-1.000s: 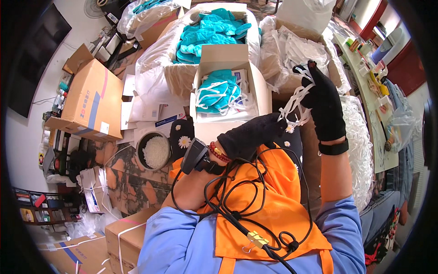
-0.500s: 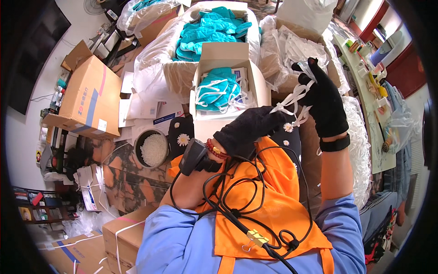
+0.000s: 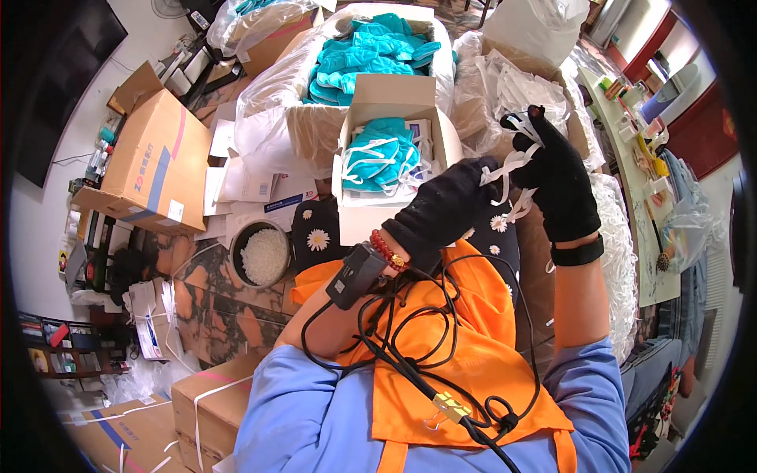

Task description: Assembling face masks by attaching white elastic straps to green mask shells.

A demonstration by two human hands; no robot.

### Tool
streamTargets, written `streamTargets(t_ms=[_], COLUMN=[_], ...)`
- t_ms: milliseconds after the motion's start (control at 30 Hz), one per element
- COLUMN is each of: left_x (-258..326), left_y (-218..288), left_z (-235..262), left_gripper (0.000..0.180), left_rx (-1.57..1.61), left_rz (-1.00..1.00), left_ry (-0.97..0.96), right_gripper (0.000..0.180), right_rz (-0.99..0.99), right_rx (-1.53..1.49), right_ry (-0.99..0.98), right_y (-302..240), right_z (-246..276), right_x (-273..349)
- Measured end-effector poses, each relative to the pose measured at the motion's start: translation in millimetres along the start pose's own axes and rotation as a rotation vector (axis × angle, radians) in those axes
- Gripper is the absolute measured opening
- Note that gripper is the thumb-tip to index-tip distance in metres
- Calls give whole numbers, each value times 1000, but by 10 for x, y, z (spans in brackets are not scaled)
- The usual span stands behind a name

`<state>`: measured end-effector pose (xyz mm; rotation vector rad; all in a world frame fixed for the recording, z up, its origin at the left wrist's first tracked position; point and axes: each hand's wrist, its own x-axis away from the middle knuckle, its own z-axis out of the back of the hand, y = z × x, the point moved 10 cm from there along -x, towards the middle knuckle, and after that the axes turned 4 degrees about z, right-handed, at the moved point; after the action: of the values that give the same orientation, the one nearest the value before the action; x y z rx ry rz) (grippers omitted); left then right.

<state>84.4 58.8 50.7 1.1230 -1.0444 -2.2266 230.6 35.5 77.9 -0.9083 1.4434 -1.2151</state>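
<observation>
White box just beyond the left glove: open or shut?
Open. The white box has its far flap standing up, and teal masks show inside.

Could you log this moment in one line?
left hand: at white straps | right hand: holding white straps | teal masks: in open white box

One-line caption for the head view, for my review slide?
Black-gloved left hand and right hand hold white straps near an open white box holding teal masks.
</observation>
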Motion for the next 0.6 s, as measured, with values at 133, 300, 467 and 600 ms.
streamTargets(t_ms=[133, 300, 467, 600], left_x=[50, 86, 90, 100], left_y=[-160, -327, -399, -562], left_z=[-200, -354, -423, -462], left_gripper=[25, 26, 30, 29], left_rx=[-62, 44, 88, 495], left_rz=[53, 52, 137, 232], left_ry=[-108, -178, -274, -138], right_gripper=[56, 46, 44, 52], right_rz=[4, 19, 95, 29], right_rx=[-87, -119, -70, -133], right_ry=[33, 5, 3, 41], right_y=[-70, -52, -81, -56], right_z=[-61, 64, 94, 19], right_x=[23, -8, 34, 2])
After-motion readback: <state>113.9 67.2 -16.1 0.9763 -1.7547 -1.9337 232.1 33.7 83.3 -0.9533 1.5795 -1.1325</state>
